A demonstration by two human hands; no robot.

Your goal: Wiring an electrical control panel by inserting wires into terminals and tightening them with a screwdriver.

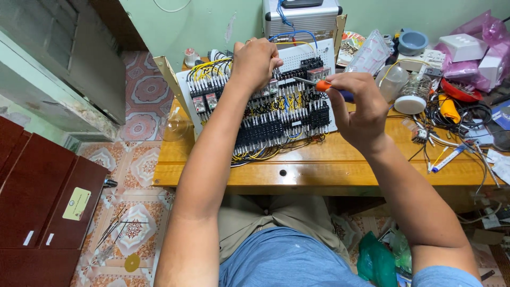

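Note:
A white perforated panel (308, 56) with rows of black terminal blocks, small relays and yellow, blue and black wires leans on the wooden table (319, 165). My left hand (255, 61) rests closed on the panel's upper middle, gripping parts there. My right hand (358, 106) holds a screwdriver (321, 85) with an orange and blue handle. Its metal tip points left at the terminal row near the left hand.
A silver metal case (303, 18) stands behind the panel. The table's right side holds clear jars (411, 95), cables, a pen (449, 158), white boxes (465, 47) and pink bags. A dark red cabinet (37, 202) stands on the tiled floor at left.

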